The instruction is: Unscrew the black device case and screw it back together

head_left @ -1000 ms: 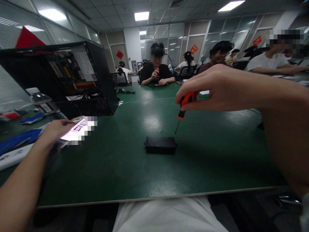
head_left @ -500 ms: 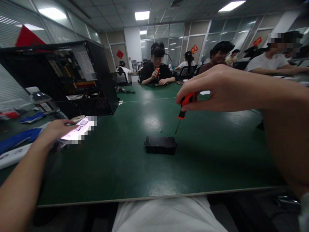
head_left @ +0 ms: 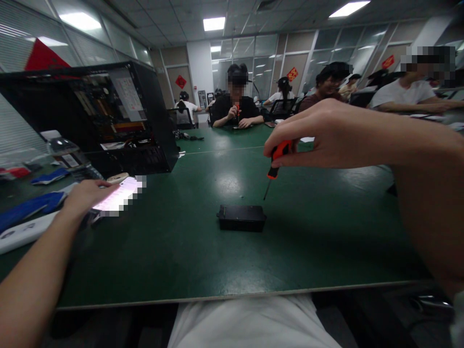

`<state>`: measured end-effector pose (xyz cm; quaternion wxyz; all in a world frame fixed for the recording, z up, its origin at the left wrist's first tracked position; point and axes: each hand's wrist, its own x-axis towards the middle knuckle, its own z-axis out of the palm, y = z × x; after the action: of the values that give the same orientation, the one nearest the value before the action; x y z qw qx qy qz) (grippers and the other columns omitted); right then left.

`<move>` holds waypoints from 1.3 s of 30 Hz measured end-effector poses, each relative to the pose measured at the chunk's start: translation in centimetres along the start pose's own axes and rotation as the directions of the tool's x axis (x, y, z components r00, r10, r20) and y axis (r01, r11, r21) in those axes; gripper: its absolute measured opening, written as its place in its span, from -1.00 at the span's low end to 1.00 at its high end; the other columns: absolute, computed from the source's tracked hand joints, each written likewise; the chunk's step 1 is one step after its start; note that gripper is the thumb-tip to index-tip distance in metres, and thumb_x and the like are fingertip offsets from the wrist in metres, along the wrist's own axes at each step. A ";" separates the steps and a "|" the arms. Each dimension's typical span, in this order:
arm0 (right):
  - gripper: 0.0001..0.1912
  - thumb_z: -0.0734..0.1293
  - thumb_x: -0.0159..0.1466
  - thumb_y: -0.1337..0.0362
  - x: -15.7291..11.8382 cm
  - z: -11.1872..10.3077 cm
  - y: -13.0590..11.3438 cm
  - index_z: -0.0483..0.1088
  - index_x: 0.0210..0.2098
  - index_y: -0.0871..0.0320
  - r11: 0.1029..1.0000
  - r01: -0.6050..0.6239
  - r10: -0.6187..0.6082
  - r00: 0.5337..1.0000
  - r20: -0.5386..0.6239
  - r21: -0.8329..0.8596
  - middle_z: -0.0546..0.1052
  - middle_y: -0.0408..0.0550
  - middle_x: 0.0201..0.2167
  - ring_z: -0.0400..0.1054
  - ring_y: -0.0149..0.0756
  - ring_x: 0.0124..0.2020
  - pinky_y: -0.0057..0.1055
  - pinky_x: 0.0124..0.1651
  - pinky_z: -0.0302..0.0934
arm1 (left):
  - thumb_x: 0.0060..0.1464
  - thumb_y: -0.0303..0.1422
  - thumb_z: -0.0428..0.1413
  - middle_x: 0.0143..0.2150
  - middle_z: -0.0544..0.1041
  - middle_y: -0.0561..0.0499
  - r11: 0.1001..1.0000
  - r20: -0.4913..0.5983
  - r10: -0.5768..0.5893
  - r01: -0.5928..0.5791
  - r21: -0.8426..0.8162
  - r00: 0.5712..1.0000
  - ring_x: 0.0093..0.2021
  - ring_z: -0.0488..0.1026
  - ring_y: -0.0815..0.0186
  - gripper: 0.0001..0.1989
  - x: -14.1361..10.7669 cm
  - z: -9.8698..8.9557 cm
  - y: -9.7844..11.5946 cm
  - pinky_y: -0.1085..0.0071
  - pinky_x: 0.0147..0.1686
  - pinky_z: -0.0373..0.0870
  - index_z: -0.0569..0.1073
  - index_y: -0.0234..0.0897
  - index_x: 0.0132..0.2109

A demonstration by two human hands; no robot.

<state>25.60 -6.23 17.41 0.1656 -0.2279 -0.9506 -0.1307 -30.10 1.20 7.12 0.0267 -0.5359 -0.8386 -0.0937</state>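
My right hand [head_left: 319, 135] is closed around the orange and black handle of a screwdriver [head_left: 278, 157]. Its thin shaft points down, the tip standing above the green table near the right end of a small black rectangular box [head_left: 242, 218]. That box lies flat, with small tabs at its ends. On the left, my left hand [head_left: 85, 195] is palm down over the edge of a phone [head_left: 118, 195] with a lit, pinkish-white screen. A finger stretches out over the screen; the other fingers are partly hidden.
An opened black computer case [head_left: 152, 121] stands at the left, behind a plastic bottle [head_left: 67, 152]. Blue cloth-like items [head_left: 32, 208] and a white power strip [head_left: 29, 233] lie by my left arm. Across the green table [head_left: 203, 261], a person [head_left: 237, 104] holds a screwdriver.
The phone's screen content has changed, and my left finger has drawn back a little to the left over it. My right hand and the screwdriver are almost unmoved.
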 end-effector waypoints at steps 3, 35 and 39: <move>-0.75 0.25 0.40 0.16 0.0 0.0 0.1 0.54 -0.13 0.07 1.000 0.003 -0.003 1.000 -0.005 0.003 0.62 -0.15 -0.28 0.46 -0.38 -0.37 -0.39 -0.31 0.24 | 0.23 0.10 -0.04 0.14 0.55 -0.43 0.994 0.036 -0.062 0.058 0.097 0.997 0.04 0.53 -0.23 -0.26 -1.1 -0.6 1.1 0.20 -0.22 0.45 0.53 -0.44 0.22; -0.71 0.20 0.45 0.12 -0.1 0.0 0.3 0.50 -0.12 0.10 0.996 0.081 -0.081 0.996 -0.042 -0.024 0.60 -0.19 -0.30 0.43 -0.48 -0.40 -0.43 -0.32 0.28 | 0.19 -0.02 0.07 0.03 0.64 -0.26 0.998 0.034 -0.065 0.065 -0.021 0.997 -0.12 0.58 -0.01 -0.38 -1.9 -1.2 0.8 0.37 -0.36 0.36 0.53 -0.35 0.22; -0.72 0.20 0.44 0.12 -0.2 0.0 0.3 0.50 -0.13 0.10 0.997 0.078 -0.079 0.996 -0.038 -0.017 0.61 -0.19 -0.29 0.44 -0.46 -0.39 -0.41 -0.32 0.28 | 0.15 0.02 0.11 0.04 0.64 -0.25 0.999 0.043 -0.028 0.027 0.040 0.999 -0.11 0.58 0.00 -0.39 -1.6 -1.2 0.8 0.38 -0.35 0.37 0.57 -0.30 0.17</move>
<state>25.89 -6.02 17.39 0.1768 -0.1892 -0.9543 -0.1489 -28.77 -0.16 8.19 0.0177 -0.5255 -0.8480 -0.0661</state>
